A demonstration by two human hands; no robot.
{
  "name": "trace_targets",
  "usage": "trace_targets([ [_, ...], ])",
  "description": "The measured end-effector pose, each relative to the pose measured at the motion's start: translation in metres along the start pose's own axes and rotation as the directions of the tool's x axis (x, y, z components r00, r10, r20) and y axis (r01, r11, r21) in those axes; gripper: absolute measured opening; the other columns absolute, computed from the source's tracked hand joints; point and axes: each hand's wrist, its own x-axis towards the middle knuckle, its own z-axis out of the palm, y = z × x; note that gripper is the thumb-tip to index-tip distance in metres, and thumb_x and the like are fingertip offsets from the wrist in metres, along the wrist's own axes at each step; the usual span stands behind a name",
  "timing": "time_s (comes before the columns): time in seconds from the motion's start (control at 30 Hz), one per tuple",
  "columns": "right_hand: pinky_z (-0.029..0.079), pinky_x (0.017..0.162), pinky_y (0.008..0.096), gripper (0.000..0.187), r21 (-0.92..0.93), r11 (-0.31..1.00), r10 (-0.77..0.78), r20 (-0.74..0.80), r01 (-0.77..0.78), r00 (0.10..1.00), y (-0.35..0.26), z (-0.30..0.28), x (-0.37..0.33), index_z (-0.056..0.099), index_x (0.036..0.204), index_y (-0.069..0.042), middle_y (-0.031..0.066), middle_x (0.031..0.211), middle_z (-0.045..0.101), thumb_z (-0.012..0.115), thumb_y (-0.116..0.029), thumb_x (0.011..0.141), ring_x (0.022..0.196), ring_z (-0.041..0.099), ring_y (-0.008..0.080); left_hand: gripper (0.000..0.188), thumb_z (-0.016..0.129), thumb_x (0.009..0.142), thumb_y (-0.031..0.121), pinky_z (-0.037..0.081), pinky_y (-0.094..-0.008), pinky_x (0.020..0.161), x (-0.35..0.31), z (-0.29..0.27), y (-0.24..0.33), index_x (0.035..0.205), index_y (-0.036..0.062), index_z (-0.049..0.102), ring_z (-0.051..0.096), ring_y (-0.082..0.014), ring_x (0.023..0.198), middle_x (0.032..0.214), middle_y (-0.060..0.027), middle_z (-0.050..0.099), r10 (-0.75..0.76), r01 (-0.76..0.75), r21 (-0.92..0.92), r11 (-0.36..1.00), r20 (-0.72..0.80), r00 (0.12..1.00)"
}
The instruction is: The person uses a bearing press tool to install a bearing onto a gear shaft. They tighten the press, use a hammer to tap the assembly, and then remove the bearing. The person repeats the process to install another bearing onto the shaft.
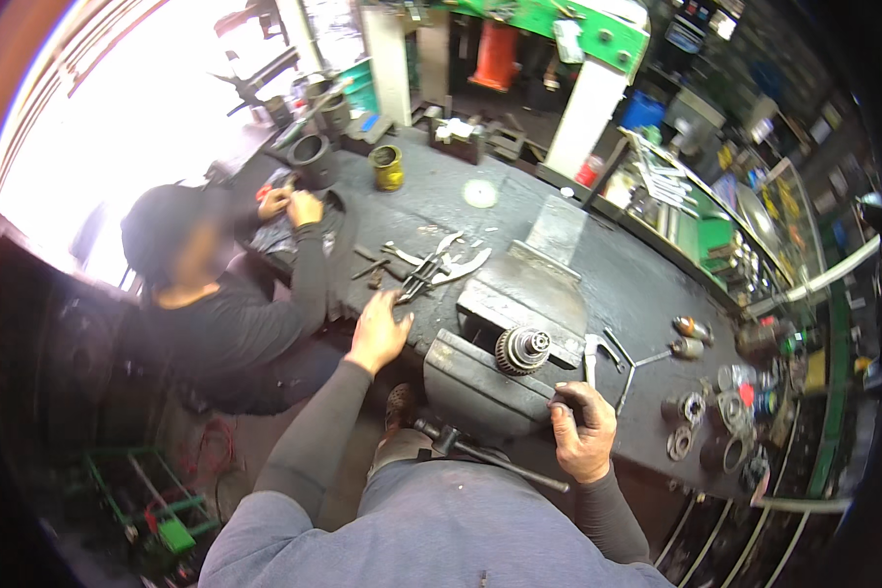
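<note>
A large grey bench vise [483,392] stands at the bench's near edge. Between its jaws sits a toothed metal gear shaft [522,350], upright, its stepped end facing up. My left hand [380,333] reaches over the bench edge left of the vise, fingers apart. Its fingertips are close to a metal puller-like tool [424,276] with dark legs and curved pale arms; whether they touch is unclear. Beside the right end of the vise jaw, my right hand [586,431] is closed with curled fingers. Something small and dark shows at its fingertips, too unclear to name.
The vise handle [500,465] sticks out near my waist. A co-worker [235,314] sits at the left, hands on the bench. A yellow cylinder [387,168] stands at the back. A hammer-like tool [592,359], a thin bent wrench [637,368] and metal rings [678,443] lie right.
</note>
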Motion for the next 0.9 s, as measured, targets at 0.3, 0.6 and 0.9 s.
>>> trace_targets([
  [0.3, 0.055, 0.075, 0.0255, 0.028, -0.115, 0.957, 0.196, -0.413, -0.264, 0.889, -0.022, 0.038, -0.044, 0.07, 0.13, 0.005, 0.0066, 0.097, 0.075, 0.069, 0.0, 0.103, 0.082, 0.067, 0.009, 0.068, 0.089, 0.082, 0.029, 0.059, -0.0476, 0.105, 0.144, 0.048, -0.015, 0.135, -0.0061, 0.065, 0.074, -0.0417, 0.121, 0.124, -0.032, 0.075, -0.087, -0.092, 0.347, 0.933, 0.469, 0.879],
  [0.6, 0.053, 0.072, 0.0238, 0.027, -0.016, 0.984, 0.125, -0.652, -0.178, 0.748, -0.053, 0.027, -0.033, 0.069, 0.13, 0.005, 0.0047, 0.096, 0.073, 0.069, 0.003, 0.103, 0.08, 0.063, 0.0068, 0.037, 0.062, 0.097, -0.001, 0.064, -0.036, 0.081, 0.19, -0.004, -0.021, 0.134, -0.002, 0.06, 0.075, -0.0209, 0.09, 0.122, -0.0138, 0.074, 0.073, 0.237, -0.849, 0.471, 0.305, 0.949],
  [0.9, 0.057, 0.103, 0.0325, 0.065, 0.16, 0.983, 0.116, -0.13, -0.094, 0.985, -0.122, 0.013, 0.072, 0.047, 0.16, 0.004, 0.0141, 0.133, 0.073, 0.074, 0.002, 0.101, 0.117, 0.068, 0.0146, 0.05, 0.074, 0.095, 0.001, 0.057, -0.0383, 0.108, 0.076, -0.087, 0.219, 0.142, 0.005, 0.057, 0.071, -0.0249, 0.124, 0.139, -0.0161, 0.071, 0.545, 0.23, -0.967, 0.113, 0.254, 0.799],
])
